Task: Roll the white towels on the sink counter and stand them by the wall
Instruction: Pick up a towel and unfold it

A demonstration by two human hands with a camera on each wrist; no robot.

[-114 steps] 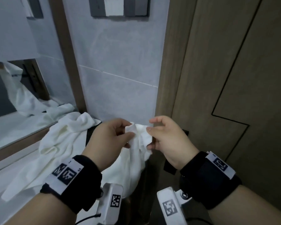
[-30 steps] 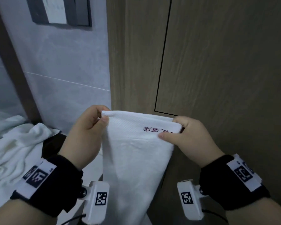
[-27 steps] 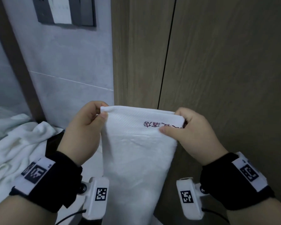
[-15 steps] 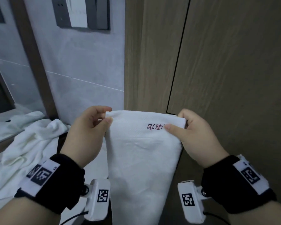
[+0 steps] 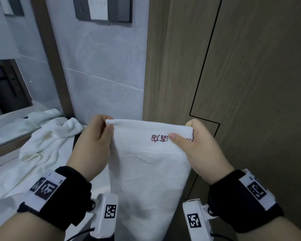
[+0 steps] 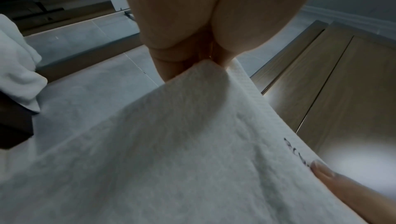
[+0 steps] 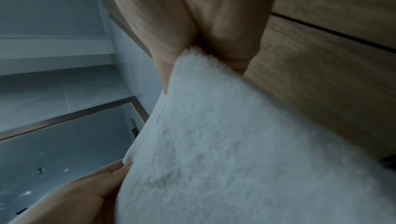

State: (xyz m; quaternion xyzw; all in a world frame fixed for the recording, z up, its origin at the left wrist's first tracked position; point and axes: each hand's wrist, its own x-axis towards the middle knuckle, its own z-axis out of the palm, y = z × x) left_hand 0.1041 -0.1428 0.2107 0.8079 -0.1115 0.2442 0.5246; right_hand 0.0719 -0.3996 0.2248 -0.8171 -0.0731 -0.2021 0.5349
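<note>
A white towel (image 5: pixel 149 164) with red stitched lettering hangs flat in front of me, held up by its top edge. My left hand (image 5: pixel 101 131) pinches the top left corner, and my right hand (image 5: pixel 189 134) pinches the top right corner with the thumb over the lettering. The left wrist view has the towel (image 6: pixel 171 143) spreading down from the pinching left hand (image 6: pixel 205 58). In the right wrist view the towel (image 7: pixel 235 143) hangs from the right hand (image 7: pixel 205 48). A second white towel (image 5: pixel 45 141) lies crumpled on the white sink counter (image 5: pixel 101 181) to the left.
A grey tiled wall (image 5: pixel 102 75) rises behind the counter, with a dark switch plate (image 5: pixel 102 9) high up. A wooden panelled wall (image 5: pixel 250 84) fills the right side. A mirror (image 5: pixel 5 84) with a wooden frame stands at the left.
The bunched towel seen first has been spread out flat between both hands. Over the last second the hands have kept their grip on its top corners, and the view has swung a little leftward.
</note>
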